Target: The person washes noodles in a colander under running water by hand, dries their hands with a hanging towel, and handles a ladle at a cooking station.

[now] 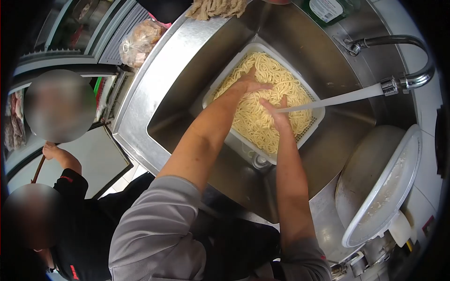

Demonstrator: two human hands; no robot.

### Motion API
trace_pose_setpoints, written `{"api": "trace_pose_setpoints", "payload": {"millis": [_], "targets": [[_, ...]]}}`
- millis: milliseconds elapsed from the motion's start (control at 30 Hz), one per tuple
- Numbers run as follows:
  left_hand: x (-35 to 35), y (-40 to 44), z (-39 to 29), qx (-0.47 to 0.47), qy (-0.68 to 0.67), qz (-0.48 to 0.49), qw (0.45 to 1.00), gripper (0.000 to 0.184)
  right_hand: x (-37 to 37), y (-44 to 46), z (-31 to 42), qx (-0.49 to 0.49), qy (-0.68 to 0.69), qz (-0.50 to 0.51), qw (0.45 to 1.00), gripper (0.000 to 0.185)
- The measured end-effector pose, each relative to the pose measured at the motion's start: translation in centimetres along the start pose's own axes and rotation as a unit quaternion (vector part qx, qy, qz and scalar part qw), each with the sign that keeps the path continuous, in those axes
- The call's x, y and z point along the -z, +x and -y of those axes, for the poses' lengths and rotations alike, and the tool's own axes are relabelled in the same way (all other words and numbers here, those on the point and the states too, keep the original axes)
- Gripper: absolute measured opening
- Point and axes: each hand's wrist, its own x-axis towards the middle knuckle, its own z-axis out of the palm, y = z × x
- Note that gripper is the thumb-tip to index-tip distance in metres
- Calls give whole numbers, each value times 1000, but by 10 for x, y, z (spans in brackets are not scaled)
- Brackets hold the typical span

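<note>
A white perforated basket (321, 115) full of pale yellow noodles (255, 122) sits in a steel sink (187, 79). My left hand (252, 84) rests on the noodles near the upper middle of the basket, fingers spread. Just below and to the right, my right hand (280, 114) is also on the noodles with its fingers apart, some fingertips partly among the strands. Water (342, 97) runs from the faucet (412, 79) at the right and lands beside my right hand.
At the lower right stand a large metal pot (363, 173) and a white-rimmed basin (389, 187). A brown cloth (216, 8), a bagged item (143, 41) and a green bottle (326, 9) lie around the sink. A person in black (89, 229) is at the left.
</note>
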Motion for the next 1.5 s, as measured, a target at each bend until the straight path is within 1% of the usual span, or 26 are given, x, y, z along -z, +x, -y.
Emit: {"api": "trace_pose_setpoints", "payload": {"millis": [33, 133, 233, 333, 367, 467, 500, 533, 567, 600, 633, 667, 700, 767, 867, 900, 967, 1000, 1067, 1100, 1167, 1233, 1267, 1367, 1467, 1500], "targets": [[1, -2, -2, 3, -22, 13, 1000, 137, -6, 6, 1, -15, -18, -17, 1000, 112], [3, -12, -5, 16, -92, 50, 994, 139, -9, 19, -1, -29, 158, 35, 986, 120], [-3, -19, -13, 26, -146, 82, 986, 137, 7, 13, 9, -81, 239, 72, 965, 105], [-21, -26, -27, 12, -149, 87, 985, 134, 25, 10, 10, -46, 245, 142, 958, 90], [-26, -29, -31, 6, -146, 85, 986, 133, 30, 3, 9, -58, 255, 120, 958, 68], [-34, -37, -38, -40, -95, 72, 992, 121, 37, -3, 5, -22, 240, 90, 966, 59], [-43, -30, -33, -52, -56, 65, 995, 118, 37, -1, 3, -28, 162, 9, 986, 59], [-48, -30, -35, -65, -17, 60, 996, 115, 36, 8, -3, 32, 109, -16, 993, 60], [-51, -28, -38, -75, 52, 35, 995, 93, 32, 19, -10, 90, 53, -42, 994, 61], [-63, -37, -41, -113, 94, -63, 987, 86, 41, 16, -21, 143, -5, -76, 987, 62], [-65, -45, -39, -147, 135, -167, 965, 79, 26, -8, 2, 136, 11, -116, 984, 66], [-66, -53, -36, -180, 174, -269, 930, 73, 13, -9, 1, 161, -61, -145, 974, 64], [-68, -53, -28, -231, 122, -271, 927, 69, 3, -7, 2, 185, -134, -171, 958, 62], [-72, -44, -5, -327, 17, -270, 905, 61, -11, -39, 50, 151, -202, -83, 964, 54], [-68, -72, 7, -265, 132, -385, 874, 61, 0, -44, 36, 342, -318, -11, 884, 50], [-66, -76, 10, -231, 119, -406, 876, 61, 4, -51, 27, 372, -403, -79, 832, 47], [-61, -81, 20, -160, 94, -448, 875, 62, 20, -71, 34, 269, -329, -117, 897, 47], [-58, -76, 30, -131, 78, -442, 884, 64, 32, -76, 38, 216, -290, -136, 922, 47], [-50, -61, 55, -74, 43, -428, 900, 69, 55, -58, -3, 85, -254, -230, 936, 44], [-41, -60, 64, -31, 20, -356, 934, 81, 68, -42, -33, 39, -200, -241, 949, 46], [-29, -53, 73, 14, -27, -281, 959, 89, 87, -17, -82, -56, -87, -258, 960, 51], [-23, -46, 71, 50, -58, -227, 971, 98, 88, -17, -93, -103, 144, -226, 958, 58], [-23, -43, 69, 63, -66, -212, 973, 103, 87, -17, -98, -126, 257, -205, 936, 61], [-23, -36, 66, 90, -69, -172, 979, 113, 92, 1, -113, -168, 338, -98, 921, 72], [-23, -37, 60, 106, -78, -150, 980, 120, 79, -19, -64, -208, 379, -54, 900, 76], [-22, -38, 57, 109, -82, -146, 980, 122, 79, -13, -69, -202, 386, -35, 899, 77]]}}
